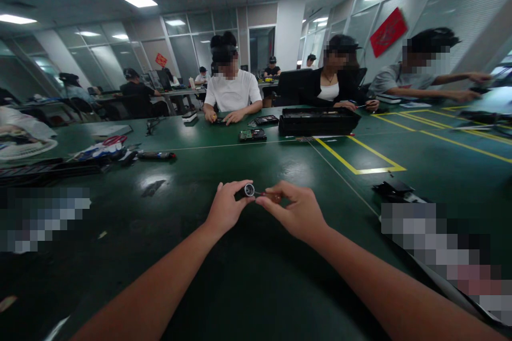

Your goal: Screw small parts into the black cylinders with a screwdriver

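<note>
Apparently mid-work, pinching a cylindrical part (249, 190) in the left hand (226, 206) at twelve o'clock, gripping a screwdriver (259, 193) at its rim in the right hand (299, 209), with finished and remaining steps unclear.

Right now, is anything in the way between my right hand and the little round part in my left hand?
Only the thin shaft of the tool held in your right hand, pointing at the round part in your left hand. Nothing else visible stands between them; the long black box is farther off.
</note>
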The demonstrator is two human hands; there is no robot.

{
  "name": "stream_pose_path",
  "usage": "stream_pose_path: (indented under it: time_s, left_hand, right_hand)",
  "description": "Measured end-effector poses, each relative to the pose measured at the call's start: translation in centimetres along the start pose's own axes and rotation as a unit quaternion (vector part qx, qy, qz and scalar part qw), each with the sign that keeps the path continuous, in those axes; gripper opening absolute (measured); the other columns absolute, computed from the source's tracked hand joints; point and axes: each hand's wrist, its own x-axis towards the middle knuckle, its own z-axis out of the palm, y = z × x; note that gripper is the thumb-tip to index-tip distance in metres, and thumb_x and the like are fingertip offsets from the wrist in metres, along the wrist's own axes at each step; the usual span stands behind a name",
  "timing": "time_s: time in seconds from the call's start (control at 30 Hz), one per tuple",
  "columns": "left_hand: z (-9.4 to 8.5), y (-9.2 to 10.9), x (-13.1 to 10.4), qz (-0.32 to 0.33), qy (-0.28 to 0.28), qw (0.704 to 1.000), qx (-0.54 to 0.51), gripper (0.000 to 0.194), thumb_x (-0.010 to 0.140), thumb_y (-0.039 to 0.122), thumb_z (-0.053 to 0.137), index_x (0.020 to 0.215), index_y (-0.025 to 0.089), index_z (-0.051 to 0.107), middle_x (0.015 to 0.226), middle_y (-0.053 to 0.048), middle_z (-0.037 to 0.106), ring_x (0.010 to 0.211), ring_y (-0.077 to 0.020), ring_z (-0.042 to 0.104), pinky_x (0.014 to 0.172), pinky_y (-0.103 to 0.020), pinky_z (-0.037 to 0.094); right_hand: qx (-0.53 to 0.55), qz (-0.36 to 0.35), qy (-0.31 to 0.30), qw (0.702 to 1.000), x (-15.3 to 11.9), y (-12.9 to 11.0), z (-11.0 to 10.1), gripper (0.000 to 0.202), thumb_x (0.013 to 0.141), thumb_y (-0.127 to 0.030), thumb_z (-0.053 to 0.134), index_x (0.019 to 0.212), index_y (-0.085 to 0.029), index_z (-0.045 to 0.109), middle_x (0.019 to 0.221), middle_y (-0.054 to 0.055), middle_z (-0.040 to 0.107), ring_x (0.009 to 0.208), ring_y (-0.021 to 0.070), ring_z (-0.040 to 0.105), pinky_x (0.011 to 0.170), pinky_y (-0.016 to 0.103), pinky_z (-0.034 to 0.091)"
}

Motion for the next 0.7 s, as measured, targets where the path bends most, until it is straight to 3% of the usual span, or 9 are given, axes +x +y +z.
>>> stream_pose_path:
  time_s: [0.13, 0.33, 0.53, 0.63, 0.7]
  left_hand:
    - [0.09, -0.03, 0.01, 0.009, -0.004, 1.000, -0.005, 0.035, 0.087, 0.029, 0.071, 0.122, 0.031, 0.066, 0.125, -0.002, 0.070, 0.119, -0.0257, 0.059, 0.116, -0.059, 0.021]
    - [-0.09, 0.15, 0.07, 0.004, 0.003, 1.000, -0.005, 0.037, 0.087, 0.030, 0.071, 0.124, 0.030, 0.065, 0.124, -0.003, 0.070, 0.117, -0.0264, 0.060, 0.114, -0.057, 0.028]
    - [-0.21, 0.10, 0.01, 0.003, -0.006, 1.000, 0.011, 0.035, 0.088, 0.029, 0.068, 0.123, 0.031, 0.066, 0.124, -0.004, 0.070, 0.119, -0.0277, 0.059, 0.116, -0.063, 0.022]
    - [-0.14, -0.06, -0.09, 0.008, -0.010, 1.000, 0.011, 0.037, 0.087, 0.028, 0.070, 0.124, 0.032, 0.065, 0.124, -0.003, 0.069, 0.120, -0.0274, 0.058, 0.116, -0.064, 0.020]
    - [-0.10, -0.11, -0.17, 0.012, -0.012, 1.000, 0.013, 0.038, 0.087, 0.029, 0.071, 0.124, 0.032, 0.065, 0.124, -0.002, 0.069, 0.120, -0.0269, 0.058, 0.117, -0.064, 0.019]
  right_hand:
    - [0.068, 0.115, 0.060, 0.989, 0.44, 0.50, -0.17, 0.029, 0.086, -0.049, 0.069, 0.082, -0.020, 0.067, 0.067, 0.002, 0.070, 0.060, 0.0171, 0.065, 0.056, 0.029, 0.046]
    - [0.097, 0.174, 0.071, 0.977, 1.00, 0.46, -0.56, 0.033, 0.085, -0.051, 0.068, 0.076, -0.019, 0.066, 0.064, 0.002, 0.070, 0.059, 0.0177, 0.065, 0.059, 0.031, 0.048]
    - [0.054, 0.123, 0.046, 0.990, 0.80, 0.74, -0.30, 0.019, 0.093, -0.037, 0.056, 0.101, -0.022, 0.064, 0.073, 0.000, 0.067, 0.067, 0.0185, 0.065, 0.062, 0.031, 0.048]
    - [0.017, 0.094, 0.032, 0.995, 0.80, 0.52, -0.41, 0.018, 0.096, -0.034, 0.049, 0.098, -0.023, 0.063, 0.072, 0.000, 0.065, 0.064, 0.0175, 0.063, 0.060, 0.030, 0.044]
    - [-0.018, 0.093, 0.033, 0.995, 0.85, 0.31, -0.51, 0.029, 0.099, -0.041, 0.044, 0.089, -0.023, 0.065, 0.063, -0.001, 0.061, 0.057, 0.0172, 0.059, 0.055, 0.030, 0.039]
